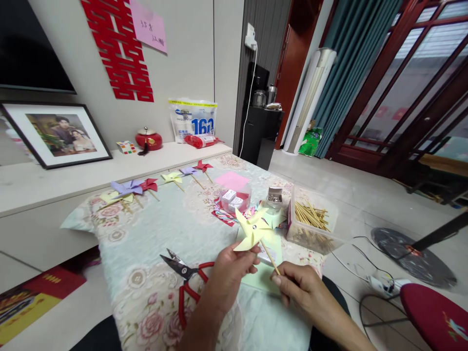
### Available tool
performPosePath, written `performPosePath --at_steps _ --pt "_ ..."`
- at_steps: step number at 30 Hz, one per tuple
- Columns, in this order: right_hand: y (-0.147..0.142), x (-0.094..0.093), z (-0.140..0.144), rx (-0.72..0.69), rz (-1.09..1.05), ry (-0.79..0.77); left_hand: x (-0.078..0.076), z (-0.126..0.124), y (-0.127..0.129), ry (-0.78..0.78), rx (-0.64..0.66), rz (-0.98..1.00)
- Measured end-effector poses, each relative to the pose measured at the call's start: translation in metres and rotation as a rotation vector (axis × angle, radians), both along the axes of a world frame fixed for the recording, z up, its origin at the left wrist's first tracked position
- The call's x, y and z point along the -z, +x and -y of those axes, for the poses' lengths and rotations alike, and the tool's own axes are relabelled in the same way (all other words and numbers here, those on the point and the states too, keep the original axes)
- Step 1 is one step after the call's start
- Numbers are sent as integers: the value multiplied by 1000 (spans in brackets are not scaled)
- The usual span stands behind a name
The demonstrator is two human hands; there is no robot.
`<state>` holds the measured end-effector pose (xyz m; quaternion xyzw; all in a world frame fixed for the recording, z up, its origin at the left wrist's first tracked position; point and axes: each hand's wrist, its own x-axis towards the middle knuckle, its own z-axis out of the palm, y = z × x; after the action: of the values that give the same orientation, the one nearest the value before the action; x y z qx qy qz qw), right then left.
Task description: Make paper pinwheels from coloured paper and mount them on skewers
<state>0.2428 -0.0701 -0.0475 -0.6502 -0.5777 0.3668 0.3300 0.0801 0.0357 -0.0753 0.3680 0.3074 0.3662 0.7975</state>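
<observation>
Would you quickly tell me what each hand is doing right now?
Left hand: closed, pinching a blade of the yellow paper pinwheel.
Right hand: closed on the pinwheel's wooden stick.

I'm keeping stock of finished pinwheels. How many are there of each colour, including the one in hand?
Yellow pinwheels: 3
Purple pinwheels: 2
Red pinwheels: 2
Total: 7
</observation>
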Motion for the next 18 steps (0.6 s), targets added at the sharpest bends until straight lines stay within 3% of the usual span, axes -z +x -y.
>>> performPosePath --at_steps 3,7,10,15,18 --pt "-13 7 -4 11 -54 25 5 7 5 112 109 34" --pt "-21 8 -7 -27 -100 30 10 8 8 78 72 46" --pt "-14 0 -7 -26 11 58 7 8 8 56 31 59" --pt "-2 -15 -11 273 220 381 0 10 9 55 63 73" --pt "-8 -19 -19 328 260 538 -1 12 11 67 106 80"
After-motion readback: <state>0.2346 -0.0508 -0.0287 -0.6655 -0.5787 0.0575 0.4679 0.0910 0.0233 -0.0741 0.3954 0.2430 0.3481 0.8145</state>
